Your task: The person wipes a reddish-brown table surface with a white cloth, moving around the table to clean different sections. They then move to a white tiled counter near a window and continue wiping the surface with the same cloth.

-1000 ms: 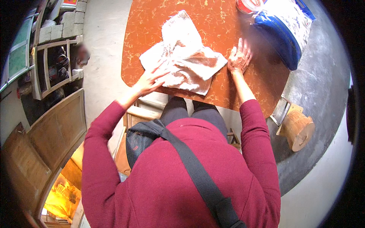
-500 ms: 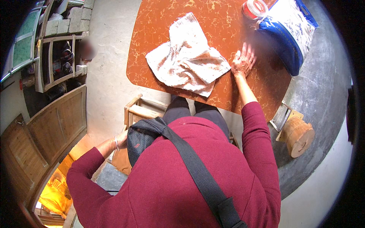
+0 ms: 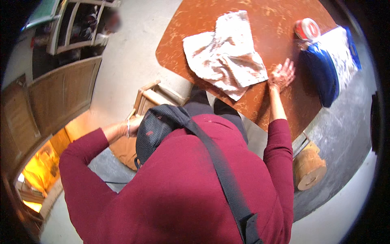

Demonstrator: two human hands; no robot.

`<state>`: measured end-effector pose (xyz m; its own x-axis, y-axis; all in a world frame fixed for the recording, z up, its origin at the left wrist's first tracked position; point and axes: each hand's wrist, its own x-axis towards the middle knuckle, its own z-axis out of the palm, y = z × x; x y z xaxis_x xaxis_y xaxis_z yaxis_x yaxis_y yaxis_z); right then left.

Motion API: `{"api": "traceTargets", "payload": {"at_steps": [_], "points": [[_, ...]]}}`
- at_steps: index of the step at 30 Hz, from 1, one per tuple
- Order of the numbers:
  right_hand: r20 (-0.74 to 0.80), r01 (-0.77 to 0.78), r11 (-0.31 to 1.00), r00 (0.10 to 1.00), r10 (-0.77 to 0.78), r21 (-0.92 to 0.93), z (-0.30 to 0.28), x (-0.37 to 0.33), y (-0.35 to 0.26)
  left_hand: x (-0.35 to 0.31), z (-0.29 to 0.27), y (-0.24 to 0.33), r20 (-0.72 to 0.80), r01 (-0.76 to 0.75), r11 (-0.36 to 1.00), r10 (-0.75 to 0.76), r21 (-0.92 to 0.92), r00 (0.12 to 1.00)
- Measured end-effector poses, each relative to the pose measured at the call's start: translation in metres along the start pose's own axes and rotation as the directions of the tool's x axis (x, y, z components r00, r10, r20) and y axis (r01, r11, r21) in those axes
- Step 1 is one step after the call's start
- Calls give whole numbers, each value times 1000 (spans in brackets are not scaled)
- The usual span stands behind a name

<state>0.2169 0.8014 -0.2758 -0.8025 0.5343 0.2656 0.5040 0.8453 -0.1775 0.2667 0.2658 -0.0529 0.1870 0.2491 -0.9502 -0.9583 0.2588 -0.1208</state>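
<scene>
My right hand [image 3: 281, 76] lies flat on the reddish-brown patterned table [image 3: 195, 24], fingers spread, holding nothing. Just left of it is a crumpled white cloth [image 3: 223, 57] with pinkish-brown marks; one corner comes up to my wrist. My left hand [image 3: 135, 123] is down at my left side against a black mesh bag [image 3: 154, 128], which hangs from a strap across my body. The bag covers its fingers, so I cannot see whether they hold anything.
Right of my right hand lies a blue and white package [image 3: 325, 77], with a red and white round tub [image 3: 308, 29] behind it. A wooden chair [image 3: 154, 95] stands under the table's near edge. A round wooden piece [image 3: 310, 168] is at the right. Wooden cabinets [image 3: 61, 91] line the left.
The view has turned, so the table and its things sit further right in the picture. My right hand stays flat beside the cloth; my left stays by the bag.
</scene>
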Motion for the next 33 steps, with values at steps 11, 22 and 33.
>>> {"api": "traceTargets", "payload": {"at_steps": [11,22,33], "points": [[10,10,1000,1000,-10,-24,-7,1,-5,8,4,21,43,39,993,-44,107,998],[4,16,997,1000,-15,-73,-7,0,-2,149,126,203,491,-277,-432,847,858,202],[33,-17,999,999,19,-47,-9,1,-10,199,15,214,528,-138,-536,844,833,-93]]}}
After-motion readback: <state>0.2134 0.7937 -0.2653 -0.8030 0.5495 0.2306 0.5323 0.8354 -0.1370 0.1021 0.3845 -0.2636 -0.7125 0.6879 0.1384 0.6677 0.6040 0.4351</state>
